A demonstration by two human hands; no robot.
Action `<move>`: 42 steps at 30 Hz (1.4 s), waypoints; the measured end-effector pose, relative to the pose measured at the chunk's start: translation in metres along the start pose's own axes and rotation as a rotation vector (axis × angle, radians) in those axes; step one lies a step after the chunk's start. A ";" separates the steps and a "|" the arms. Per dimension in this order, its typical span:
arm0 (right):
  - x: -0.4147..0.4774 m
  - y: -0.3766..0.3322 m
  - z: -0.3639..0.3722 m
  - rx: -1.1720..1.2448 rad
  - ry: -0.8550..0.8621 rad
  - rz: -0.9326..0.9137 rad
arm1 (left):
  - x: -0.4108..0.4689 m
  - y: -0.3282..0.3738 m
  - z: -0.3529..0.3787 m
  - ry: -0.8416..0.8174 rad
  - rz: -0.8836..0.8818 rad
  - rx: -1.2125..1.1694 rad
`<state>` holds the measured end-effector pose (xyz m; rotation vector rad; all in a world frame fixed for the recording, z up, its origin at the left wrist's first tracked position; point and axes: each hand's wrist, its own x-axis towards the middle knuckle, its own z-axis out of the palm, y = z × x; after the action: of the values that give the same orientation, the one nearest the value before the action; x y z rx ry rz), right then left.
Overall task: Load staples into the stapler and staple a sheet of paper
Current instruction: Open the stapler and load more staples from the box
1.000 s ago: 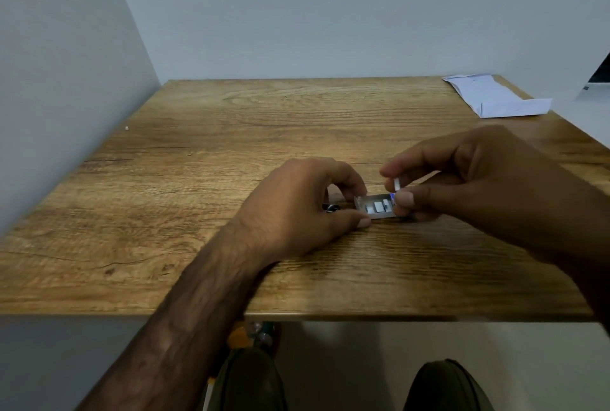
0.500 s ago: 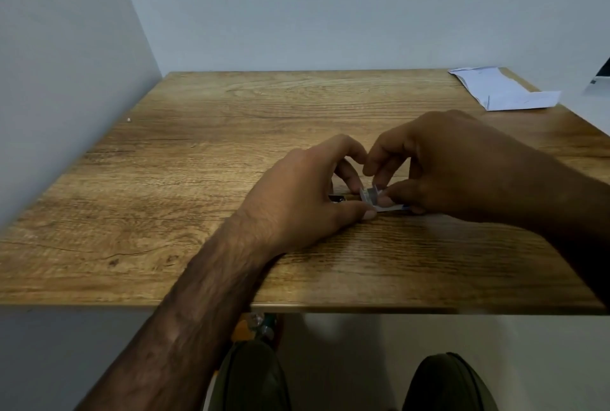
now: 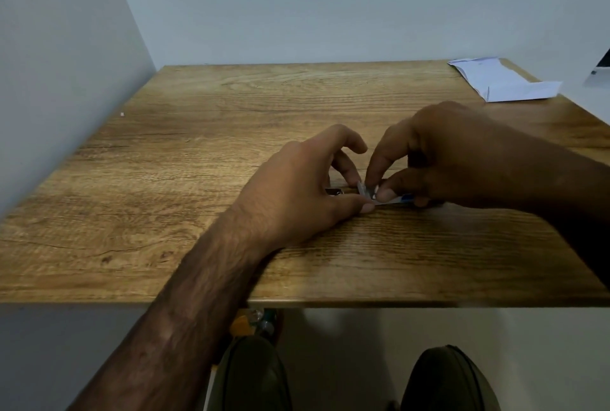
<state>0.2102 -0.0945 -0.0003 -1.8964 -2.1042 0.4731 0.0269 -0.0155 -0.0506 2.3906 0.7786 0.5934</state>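
A small white and blue staple box [image 3: 397,201] lies on the wooden table [image 3: 204,153], a little right of centre. My left hand [image 3: 307,186] steadies its left end, with the thumb tip against the box edge. My right hand [image 3: 439,159] pinches a small grey staple strip [image 3: 363,189] between thumb and forefinger at the box's left end. Beneath my left fingers a dark metal piece [image 3: 333,191] shows; the hand hides the rest of it, so I cannot tell whether it is the stapler. A folded white sheet of paper [image 3: 505,82] lies at the far right corner.
Grey walls close off the table on the left and at the back. A corner of a light device [image 3: 599,72] sticks in at the right edge. My knees [image 3: 251,377] show below the table's front edge [image 3: 363,303].
My right hand has come down and to the left with the strip, from above the box to its left end. My left forefinger has lifted. The camera has tilted slightly.
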 end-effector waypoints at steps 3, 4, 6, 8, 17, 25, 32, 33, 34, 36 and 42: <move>-0.004 0.001 -0.002 0.007 0.022 -0.012 | 0.000 0.000 0.000 0.004 0.005 0.009; -0.007 0.003 -0.004 0.008 0.072 -0.015 | 0.000 0.000 0.000 0.005 0.003 0.013; -0.019 0.009 -0.010 0.017 0.195 0.000 | 0.000 0.000 0.000 0.007 -0.002 0.019; -0.034 0.016 -0.016 0.013 0.243 0.032 | 0.000 0.000 0.000 0.015 -0.001 0.016; -0.055 0.048 0.015 0.119 0.253 0.087 | -0.001 -0.002 0.002 0.044 0.003 0.091; -0.048 0.055 0.024 0.116 0.310 0.089 | 0.000 -0.001 0.003 0.026 0.021 0.108; -0.044 0.051 0.027 0.125 0.341 0.098 | 0.006 0.003 0.008 0.014 0.047 0.139; -0.043 0.051 0.028 0.131 0.343 0.099 | 0.006 0.003 0.008 0.015 0.052 0.139; -0.042 0.050 0.028 0.134 0.344 0.098 | 0.006 0.003 0.009 0.017 0.058 0.134; -0.039 0.049 0.029 0.128 0.341 0.094 | 0.006 0.003 0.010 0.022 0.071 0.120; -0.032 0.041 0.031 0.120 0.335 0.075 | 0.005 0.006 0.009 0.027 0.036 0.105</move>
<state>0.2381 -0.1249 -0.0452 -1.8442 -1.7577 0.2671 0.0384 -0.0196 -0.0527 2.5022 0.7977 0.6141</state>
